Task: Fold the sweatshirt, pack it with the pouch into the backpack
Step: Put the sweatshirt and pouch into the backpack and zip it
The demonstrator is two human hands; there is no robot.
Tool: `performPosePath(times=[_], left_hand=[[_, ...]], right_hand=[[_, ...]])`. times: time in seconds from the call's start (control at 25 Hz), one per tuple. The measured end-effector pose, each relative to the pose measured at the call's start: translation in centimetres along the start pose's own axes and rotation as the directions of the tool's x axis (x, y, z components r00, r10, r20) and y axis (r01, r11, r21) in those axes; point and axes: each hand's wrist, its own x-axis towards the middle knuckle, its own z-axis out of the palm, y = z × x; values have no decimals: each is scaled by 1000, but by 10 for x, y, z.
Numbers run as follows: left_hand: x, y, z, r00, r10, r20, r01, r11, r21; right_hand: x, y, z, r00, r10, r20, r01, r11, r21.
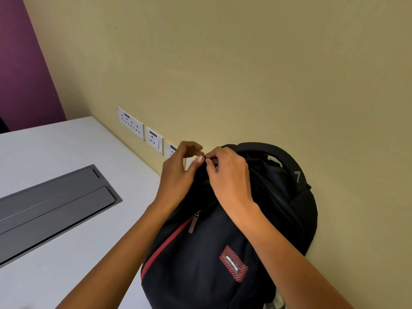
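Note:
A black backpack (200, 259) with a red zip line and a red logo patch stands upright on the white table (66, 148), leaning against the yellow wall. Both hands meet at its top left edge. My left hand (178, 170) holds the top fabric, thumb pressed against it. My right hand (227, 172) pinches something small at the top seam, likely a zip pull, though the fingers hide it. The front pocket's grey zip pull (193, 221) hangs loose. No sweatshirt or pouch shows.
A grey cable hatch (55, 201) is set flush in the table at the left. Several white wall sockets (142, 132) line the wall just behind the hands. A purple wall panel (22, 63) rises at the far left.

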Motion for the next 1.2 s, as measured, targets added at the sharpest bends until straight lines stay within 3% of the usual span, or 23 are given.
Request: performPosePath(times=[0.08,0.36,0.56,0.64,0.72,0.8,0.88,0.96,1.12,1.2], left_hand=[[-6,-10,6,999,11,32,-14,997,82],[3,-16,-4,985,24,-172,41,930,366],[3,-34,-14,953,-46,-298,183,873,451],[-2,-32,-7,955,-39,-293,171,881,441],[-9,-21,6,978,34,-206,54,912,407],[-21,-5,24,980,198,-36,-167,899,404],[-38,11,44,917,362,167,-399,812,427],[-55,24,67,858,432,276,-512,752,416],[-84,43,97,827,493,271,-562,742,365],[-87,49,97,826,525,207,-563,740,369]], right_hand=[[-1,0,-3,1000,-11,6,11,1000,27],[-21,15,-44,990,3,-139,11,995,100],[-83,49,-96,946,205,-251,-174,975,138],[-110,58,-109,926,258,-275,-233,965,122],[-124,61,-113,917,278,-287,-246,959,144],[-126,60,-114,911,300,-281,-251,948,198],[-126,57,-112,911,310,-272,-250,940,233],[-127,56,-113,908,322,-267,-252,930,267],[-134,60,-116,878,428,-216,-318,857,406],[-140,66,-115,828,532,-174,-359,743,564]])
